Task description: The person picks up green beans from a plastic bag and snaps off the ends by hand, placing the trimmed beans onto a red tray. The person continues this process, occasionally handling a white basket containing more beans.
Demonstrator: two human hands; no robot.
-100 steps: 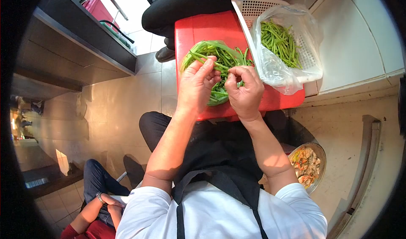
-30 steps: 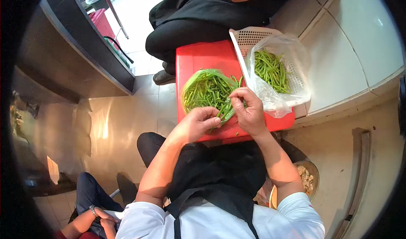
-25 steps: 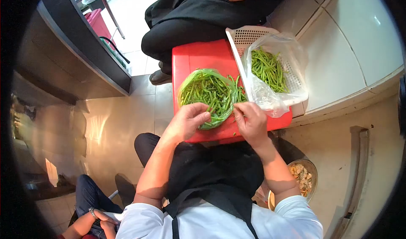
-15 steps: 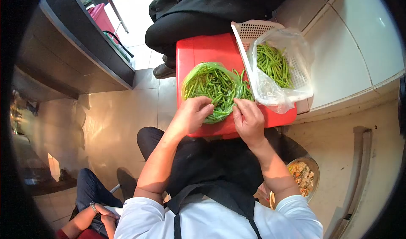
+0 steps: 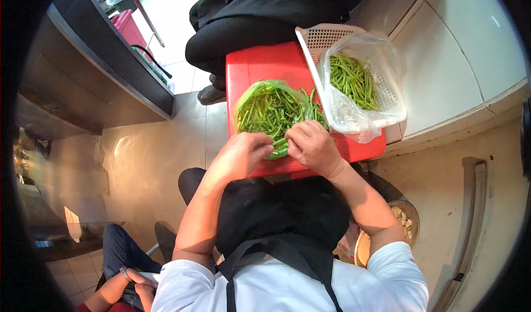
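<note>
A green plastic bag (image 5: 239, 105) full of cut green beans (image 5: 271, 110) stands with its mouth open on the red stool (image 5: 249, 63). At its near rim, my left hand (image 5: 243, 154) is closed, thumb and fingers pinched together. My right hand (image 5: 314, 147) is pinched too, slightly to the right and close to the left one. A green bean (image 5: 280, 144) appears to stretch between the fingertips of both hands, partly hidden by them. More loose beans (image 5: 315, 110) lie just right of the bag.
A white perforated basket (image 5: 395, 105) holds a clear bag (image 5: 343, 110) of long beans (image 5: 354, 82). A person in black (image 5: 238, 35) sits opposite. Another person's hands (image 5: 138, 281) rest at lower left. A bowl of food scraps (image 5: 412, 221) sits by my right elbow.
My right hand has moved left toward my left hand, over the bag's near rim. My left hand has shifted slightly down. The whole view has tilted a little.
</note>
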